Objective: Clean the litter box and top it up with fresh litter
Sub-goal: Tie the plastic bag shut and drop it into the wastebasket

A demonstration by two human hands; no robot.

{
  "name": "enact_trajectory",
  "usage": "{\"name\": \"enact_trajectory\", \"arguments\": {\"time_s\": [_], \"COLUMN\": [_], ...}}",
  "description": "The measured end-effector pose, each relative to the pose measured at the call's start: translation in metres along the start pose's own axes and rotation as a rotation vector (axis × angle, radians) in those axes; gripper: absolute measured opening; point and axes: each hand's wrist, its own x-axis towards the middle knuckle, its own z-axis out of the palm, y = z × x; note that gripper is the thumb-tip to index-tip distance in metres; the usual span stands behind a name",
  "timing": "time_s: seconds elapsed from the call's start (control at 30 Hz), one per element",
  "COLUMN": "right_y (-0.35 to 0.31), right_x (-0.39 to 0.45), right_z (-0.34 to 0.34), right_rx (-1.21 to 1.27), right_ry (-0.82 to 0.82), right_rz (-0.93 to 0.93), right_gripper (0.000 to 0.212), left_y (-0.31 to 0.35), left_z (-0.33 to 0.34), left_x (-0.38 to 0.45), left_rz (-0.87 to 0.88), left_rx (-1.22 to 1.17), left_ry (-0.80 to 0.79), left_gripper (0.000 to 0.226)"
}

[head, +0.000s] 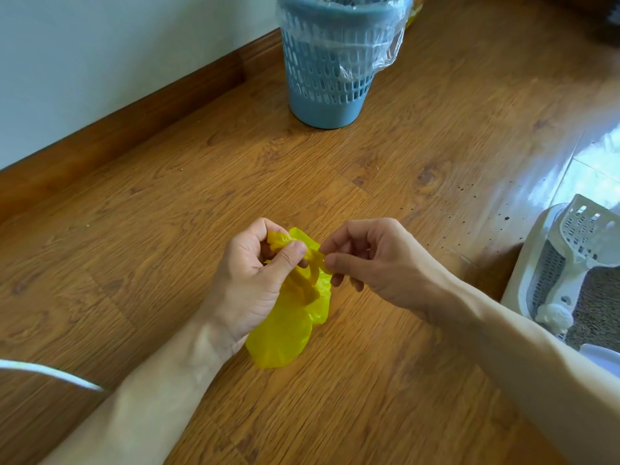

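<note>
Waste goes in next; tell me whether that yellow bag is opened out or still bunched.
Still bunched: the yellow bag hangs crumpled, left hand gripping it, right hand pinching its edge.

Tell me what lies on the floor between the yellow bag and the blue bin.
Head view: only bare wooden floor lies between the yellow bag and the blue bin.

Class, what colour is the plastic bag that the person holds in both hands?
Yellow: the plastic bag shows best in the head view.

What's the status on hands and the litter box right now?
Both hands, left and right, pinch a yellow bag. Litter box at right, scoop resting in it. Nothing blocking.
</note>
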Motion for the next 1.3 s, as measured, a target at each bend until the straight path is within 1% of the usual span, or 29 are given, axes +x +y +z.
{"name": "enact_trajectory", "arguments": {"time_s": [0.13, 0.23, 0.27, 0.33, 0.4, 0.47, 0.57, 0.63, 0.7, 0.77, 0.9, 0.97, 1.03, 1.1, 1.17, 1.23, 1.3], "right_y": [0.000, 0.000, 0.000, 0.001, 0.001, -0.001, -0.001, 0.003, 0.008, 0.012, 0.019, 0.019, 0.017, 0.014, 0.009, 0.005, 0.005], "right_x": [-0.002, -0.003, -0.003, -0.003, -0.004, -0.005, -0.008, -0.009, -0.009, -0.010, -0.013, -0.014, -0.013, -0.010, -0.008, -0.010, -0.009], "right_z": [0.001, 0.003, 0.003, 0.004, 0.003, 0.003, 0.004, 0.008, 0.011, 0.014, 0.017, 0.017, 0.013, 0.007, 0.000, -0.004, -0.006], "right_rx": [0.159, 0.246, 0.254, 0.227, 0.105, -0.130, -0.467, -0.640, -0.764, -0.849, -0.932, -0.884, -0.725, -0.556, -0.324, -0.092, 0.009], "right_ry": [-0.094, -0.176, -0.192, -0.195, -0.154, -0.100, 0.022, 0.109, 0.175, 0.228, 0.267, 0.266, 0.216, 0.109, -0.044, -0.130, -0.108], "right_rz": [0.114, 0.183, 0.193, 0.193, 0.154, 0.061, -0.113, -0.199, -0.200, -0.156, -0.129, -0.120, -0.131, -0.109, -0.044, 0.011, 0.016], "right_gripper": [0.020, 0.019, 0.018, 0.022, 0.024, 0.021, 0.030, 0.035, 0.031, 0.026, 0.025, 0.029, 0.028, 0.017, 0.016, 0.011, 0.023], "left_y": [0.003, 0.006, 0.006, 0.007, 0.008, 0.008, 0.009, 0.008, 0.005, 0.001, -0.004, -0.004, -0.004, -0.004, -0.002, 0.002, 0.004], "left_z": [0.001, 0.003, 0.003, 0.003, 0.001, -0.001, -0.002, -0.002, 0.001, 0.005, 0.012, 0.013, 0.014, 0.012, 0.009, 0.008, 0.009], "left_x": [-0.003, -0.005, -0.006, -0.006, -0.005, -0.005, -0.004, -0.005, -0.008, -0.011, -0.016, -0.017, -0.017, -0.017, -0.016, -0.016, -0.017], "left_rz": [0.019, 0.051, 0.069, 0.097, 0.125, 0.154, 0.166, 0.162, 0.153, 0.147, 0.134, 0.136, 0.139, 0.145, 0.146, 0.136, 0.149], "left_rx": [0.022, 0.045, 0.062, 0.102, 0.172, 0.246, 0.269, 0.315, 0.386, 0.423, 0.421, 0.425, 0.435, 0.446, 0.441, 0.429, 0.453], "left_ry": [-0.029, -0.086, -0.096, -0.112, -0.132, -0.150, -0.159, -0.168, -0.171, -0.168, -0.185, -0.197, -0.199, -0.182, -0.177, -0.189, -0.199], "left_gripper": [0.018, 0.018, 0.020, 0.025, 0.026, 0.024, 0.025, 0.020, 0.017, 0.016, 0.013, 0.011, 0.011, 0.012, 0.012, 0.012, 0.011]}}
